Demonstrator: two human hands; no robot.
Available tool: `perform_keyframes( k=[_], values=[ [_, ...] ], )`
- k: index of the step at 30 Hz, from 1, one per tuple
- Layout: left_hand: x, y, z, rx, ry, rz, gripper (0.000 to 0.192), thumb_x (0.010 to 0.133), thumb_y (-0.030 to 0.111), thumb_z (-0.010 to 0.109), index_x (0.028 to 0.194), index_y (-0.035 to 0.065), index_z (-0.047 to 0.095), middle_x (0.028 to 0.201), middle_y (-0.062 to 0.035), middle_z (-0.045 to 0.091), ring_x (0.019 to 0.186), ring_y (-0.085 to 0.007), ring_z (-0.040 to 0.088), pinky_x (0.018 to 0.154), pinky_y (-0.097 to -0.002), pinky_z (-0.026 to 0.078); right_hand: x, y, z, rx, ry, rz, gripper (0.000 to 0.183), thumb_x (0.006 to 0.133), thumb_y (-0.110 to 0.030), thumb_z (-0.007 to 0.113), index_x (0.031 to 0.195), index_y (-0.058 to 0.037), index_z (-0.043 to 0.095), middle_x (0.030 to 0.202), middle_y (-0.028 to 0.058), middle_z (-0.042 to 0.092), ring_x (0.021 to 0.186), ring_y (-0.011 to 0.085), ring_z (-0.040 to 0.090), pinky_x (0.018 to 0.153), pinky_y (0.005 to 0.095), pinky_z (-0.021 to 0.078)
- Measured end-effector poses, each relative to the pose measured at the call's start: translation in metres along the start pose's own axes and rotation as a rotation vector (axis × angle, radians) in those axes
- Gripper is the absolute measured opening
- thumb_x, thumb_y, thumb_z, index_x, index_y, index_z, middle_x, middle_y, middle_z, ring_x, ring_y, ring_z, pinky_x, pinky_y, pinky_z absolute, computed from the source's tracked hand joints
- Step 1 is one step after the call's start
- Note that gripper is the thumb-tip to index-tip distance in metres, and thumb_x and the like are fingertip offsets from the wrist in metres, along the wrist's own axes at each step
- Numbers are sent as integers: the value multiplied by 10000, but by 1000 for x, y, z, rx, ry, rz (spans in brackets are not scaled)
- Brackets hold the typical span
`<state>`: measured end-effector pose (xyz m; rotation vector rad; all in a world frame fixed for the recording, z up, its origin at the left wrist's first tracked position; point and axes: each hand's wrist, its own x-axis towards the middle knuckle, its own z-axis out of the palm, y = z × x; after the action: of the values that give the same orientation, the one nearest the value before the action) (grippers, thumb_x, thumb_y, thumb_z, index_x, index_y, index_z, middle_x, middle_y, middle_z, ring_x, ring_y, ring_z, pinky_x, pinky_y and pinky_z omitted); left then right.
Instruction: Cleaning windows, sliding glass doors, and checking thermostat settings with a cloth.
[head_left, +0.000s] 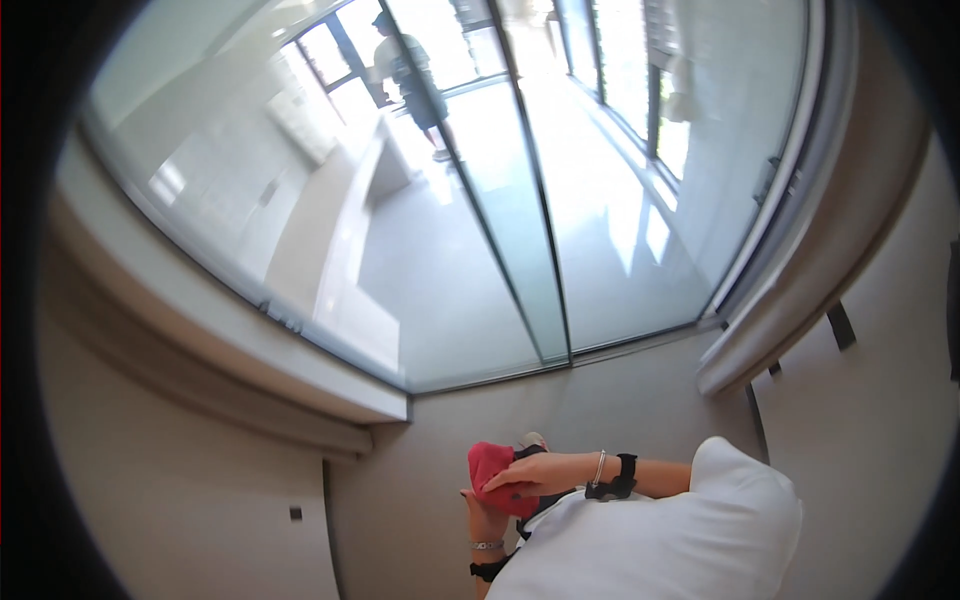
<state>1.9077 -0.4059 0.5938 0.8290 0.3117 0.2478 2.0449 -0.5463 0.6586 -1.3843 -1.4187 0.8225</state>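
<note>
A bundled red cloth (492, 459) is held close in front of my body. My left hand (487, 513) grips it from below, thumb at its left edge; most of the fingers are hidden. Across its top lies my right hand (523, 475), palm down with the fingers resting on the fabric. A silver band (486, 545) and a black strap circle my left wrist. My right wrist carries a thin bracelet (598, 468) and a black strap (624, 476).
Ahead stand glass door panels (480, 225) with dark frames, above a floor track (637, 347). Beyond the glass, a person (417, 79) stands near a long white counter (349, 210) and bright windows. Pale walls flank me on both sides. One shoe (534, 439) shows below the cloth.
</note>
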Motion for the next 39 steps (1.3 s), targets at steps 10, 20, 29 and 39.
perform_keyframes(
  k=[10,20,29,39],
  values=[
    [266,0,64,-329,-314,-647,533,818,399,427,1229,60,418,1074,-88,576,782,-200,584,660,-345,492,-90,13,-162,-588,1034,509,491,830,-187,563,1269,-50,390,1249,141,455,1152,286,430,982,370,326],
    [348,-59,143,-201,-516,-705,632,781,414,443,1299,64,350,1240,-81,491,812,-220,589,668,-359,499,-460,73,-180,-1390,2272,1295,870,786,-290,646,1338,99,98,1391,283,153,1298,365,185,1074,420,160],
    [280,-181,156,-529,-302,-678,604,789,343,493,1283,29,340,1222,-125,493,981,-244,551,814,-397,469,-418,123,-327,-601,1615,809,209,832,-175,558,860,30,588,759,209,588,677,361,540,659,352,437],
    [221,-213,229,-381,133,-373,551,794,358,478,1233,33,410,1031,-112,585,892,-233,581,809,-367,474,-152,106,-475,-1109,607,-322,458,728,-197,633,1157,-100,505,1263,125,411,1189,319,377,1004,439,292]
  ],
)
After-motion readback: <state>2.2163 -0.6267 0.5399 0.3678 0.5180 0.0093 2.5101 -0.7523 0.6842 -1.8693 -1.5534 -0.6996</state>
